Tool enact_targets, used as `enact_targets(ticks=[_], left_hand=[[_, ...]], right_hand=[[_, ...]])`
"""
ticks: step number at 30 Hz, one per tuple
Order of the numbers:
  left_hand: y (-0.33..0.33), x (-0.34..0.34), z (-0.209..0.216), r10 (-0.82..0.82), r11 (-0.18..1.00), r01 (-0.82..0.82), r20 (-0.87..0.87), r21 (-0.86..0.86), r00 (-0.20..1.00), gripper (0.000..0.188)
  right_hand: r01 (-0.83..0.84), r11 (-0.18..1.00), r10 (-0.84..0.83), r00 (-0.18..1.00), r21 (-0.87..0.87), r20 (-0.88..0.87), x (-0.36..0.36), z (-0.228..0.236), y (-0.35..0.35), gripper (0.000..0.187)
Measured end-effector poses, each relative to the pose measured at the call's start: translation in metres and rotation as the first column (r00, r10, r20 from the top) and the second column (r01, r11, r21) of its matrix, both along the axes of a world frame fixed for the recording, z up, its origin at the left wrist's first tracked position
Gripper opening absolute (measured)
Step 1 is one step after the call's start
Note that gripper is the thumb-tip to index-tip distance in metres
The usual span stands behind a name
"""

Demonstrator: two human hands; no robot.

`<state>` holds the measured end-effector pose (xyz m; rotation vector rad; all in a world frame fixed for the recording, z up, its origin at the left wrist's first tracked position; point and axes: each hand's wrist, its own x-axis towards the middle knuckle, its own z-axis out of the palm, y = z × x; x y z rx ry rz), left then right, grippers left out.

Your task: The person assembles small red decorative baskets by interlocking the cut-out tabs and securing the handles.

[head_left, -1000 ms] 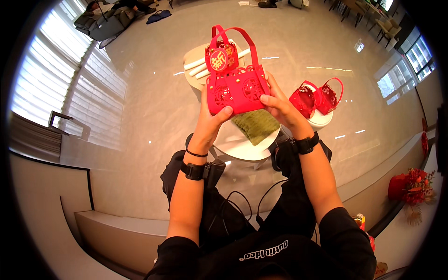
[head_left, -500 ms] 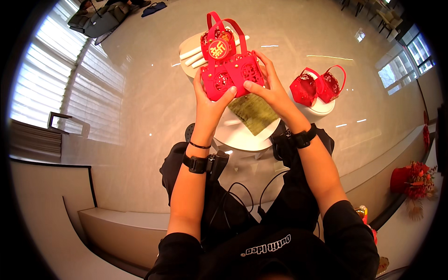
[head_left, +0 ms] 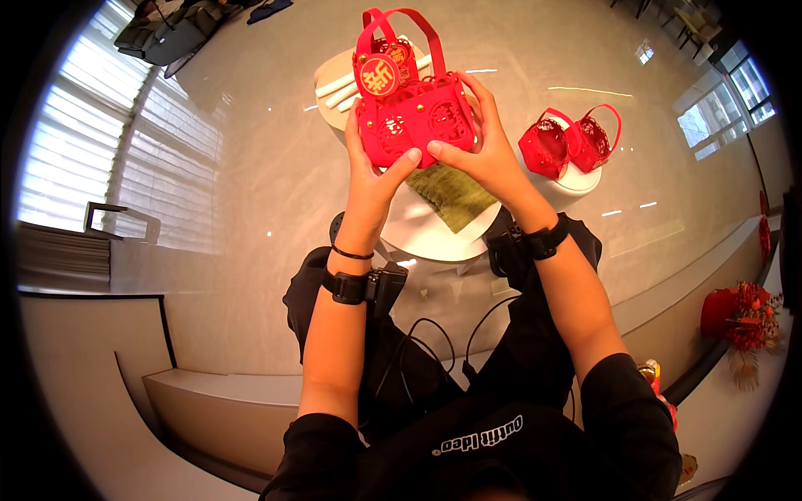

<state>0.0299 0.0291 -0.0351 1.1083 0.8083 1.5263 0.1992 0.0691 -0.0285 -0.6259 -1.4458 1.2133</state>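
Note:
Between my two hands is a red handbag-shaped gift basket point(head_left: 422, 125) with cut-out patterned sides, gold studs, two upright strap handles and a round red-and-gold tag. My left hand point(head_left: 373, 171) grips its left side, thumb across the lower front. On the right side my right hand point(head_left: 480, 150) grips it the same way, the thumb tips close together. The basket is held up above a round white table point(head_left: 434, 238). A green cloth point(head_left: 451, 199) lies on that table, partly hidden under the basket. Behind the basket, another red patterned piece shows in part.
Two red baskets point(head_left: 568, 146) stand on a small white stool point(head_left: 576, 185) to the right. White rolls point(head_left: 338, 90) lie on a pale round surface point(head_left: 326, 71) behind my hands. A dark armchair point(head_left: 171, 37) is far left; a red flower arrangement point(head_left: 739, 313) sits at right.
The basket has tilted, so its patterned front faces me more fully, and has risen slightly in view. My hands have moved with it, still gripping both sides.

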Motion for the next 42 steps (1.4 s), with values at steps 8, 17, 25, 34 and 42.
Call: enact_targets(ticks=[8, 17, 25, 34, 42], left_hand=[[-0.003, -0.003, 0.009, -0.021, 1.000, 0.023, 0.115, -0.020, 0.993, 0.090], [-0.002, -0.019, 0.013, -0.075, 0.994, 0.095, 0.296, -0.052, 0.952, 0.081], [0.000, -0.009, 0.009, 0.093, 0.995, -0.093, 0.002, 0.044, 0.996, 0.095], [-0.003, 0.001, 0.013, 0.117, 0.982, -0.098, -0.110, 0.161, 0.987, 0.104], [0.000, 0.001, 0.007, 0.114, 0.972, -0.087, -0.118, 0.216, 0.987, 0.106]], right_hand=[[-0.031, 0.999, 0.032, 0.999, 0.035, -0.019, -0.003, -0.001, -0.002, 0.100], [-0.136, 0.991, 0.133, 0.985, -0.015, -0.105, 0.003, 0.009, -0.007, 0.081], [0.010, 1.000, -0.011, 1.000, 0.005, 0.009, 0.006, 0.002, -0.001, 0.070], [0.137, 0.990, -0.140, 0.986, 0.037, 0.092, 0.004, -0.001, -0.001, 0.071], [0.180, 0.974, -0.201, 0.965, 0.135, 0.167, 0.007, 0.004, -0.001, 0.067]])
